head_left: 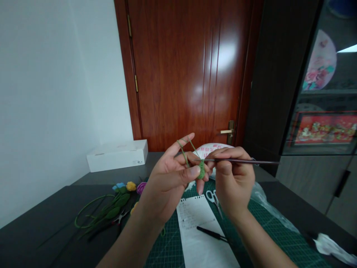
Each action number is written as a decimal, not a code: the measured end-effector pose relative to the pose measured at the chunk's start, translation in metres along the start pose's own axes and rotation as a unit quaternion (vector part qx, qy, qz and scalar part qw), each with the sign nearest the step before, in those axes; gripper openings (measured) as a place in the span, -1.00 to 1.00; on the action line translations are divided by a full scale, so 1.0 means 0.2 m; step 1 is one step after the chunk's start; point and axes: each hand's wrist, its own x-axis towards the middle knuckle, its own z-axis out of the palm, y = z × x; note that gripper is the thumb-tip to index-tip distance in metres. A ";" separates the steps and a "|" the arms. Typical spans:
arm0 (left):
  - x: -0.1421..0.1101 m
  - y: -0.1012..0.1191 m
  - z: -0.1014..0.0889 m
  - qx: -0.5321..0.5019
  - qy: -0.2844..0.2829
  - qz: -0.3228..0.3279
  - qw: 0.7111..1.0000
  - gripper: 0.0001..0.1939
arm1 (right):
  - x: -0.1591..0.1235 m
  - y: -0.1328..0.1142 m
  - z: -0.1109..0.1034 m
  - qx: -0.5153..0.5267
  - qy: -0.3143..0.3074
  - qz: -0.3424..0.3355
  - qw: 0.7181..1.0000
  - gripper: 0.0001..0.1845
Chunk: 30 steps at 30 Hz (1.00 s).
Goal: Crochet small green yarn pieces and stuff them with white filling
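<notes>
My left hand (170, 178) is raised above the table, pinching a small green crocheted piece (201, 169) between thumb and fingers. Green yarn (184, 147) loops over its index finger. My right hand (234, 178) grips a thin dark crochet hook (251, 161), which lies level with its tip at the green piece and its handle pointing right.
Below the hands lie a green cutting mat (267, 234), a white sheet of paper (200, 230), a black pen (212, 233) and small scissors (213, 197). Crocheted flowers with green stems (117, 203) lie at the left. A white box (117, 155) stands by the wall, before a wooden door (189, 70).
</notes>
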 end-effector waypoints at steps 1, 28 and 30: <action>0.00 0.00 0.00 -0.002 -0.004 0.003 1.000 -0.15 | 0.00 -0.01 0.00 0.034 0.000 0.026 0.999 -0.91; -0.03 0.00 0.02 0.233 0.058 0.150 0.959 -0.30 | 0.06 -0.08 0.02 0.202 -0.005 0.299 0.932 -0.64; -0.04 0.01 0.02 0.266 0.064 0.160 0.948 -0.35 | 0.07 -0.08 0.02 0.196 -0.003 0.306 0.932 -0.63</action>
